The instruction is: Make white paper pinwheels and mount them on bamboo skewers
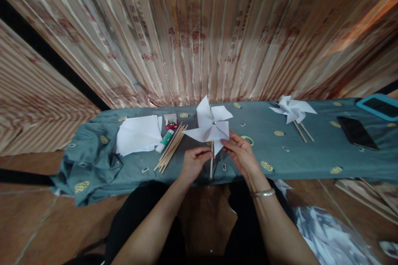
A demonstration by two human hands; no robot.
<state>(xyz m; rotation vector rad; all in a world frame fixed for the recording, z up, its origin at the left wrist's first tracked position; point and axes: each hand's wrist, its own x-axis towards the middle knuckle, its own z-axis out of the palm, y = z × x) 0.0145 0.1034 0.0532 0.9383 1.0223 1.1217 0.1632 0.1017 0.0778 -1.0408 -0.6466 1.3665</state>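
Note:
A white paper pinwheel [209,129] with a shiny pin at its centre faces me above the cloth-covered table. Its wooden stick [212,166] points down toward the front edge. My left hand [195,162] pinches that stick just below the paper blades. At the lower right blade, my right hand [241,154] has thumb and fingers closed on the paper. Left of the pinwheel lie a bundle of wooden sticks [171,149], a glue stick [164,140] with a green label, and a small red-edged box of pins [171,121].
A stack of white paper [138,133] lies at the left. Finished-looking pinwheels [292,109], a dark phone [357,132] and a blue-framed tablet [381,107] rest to the right. A curtain [199,37] hangs behind the table [267,149]. A plastic bag [329,232] with white contents sits on the floor.

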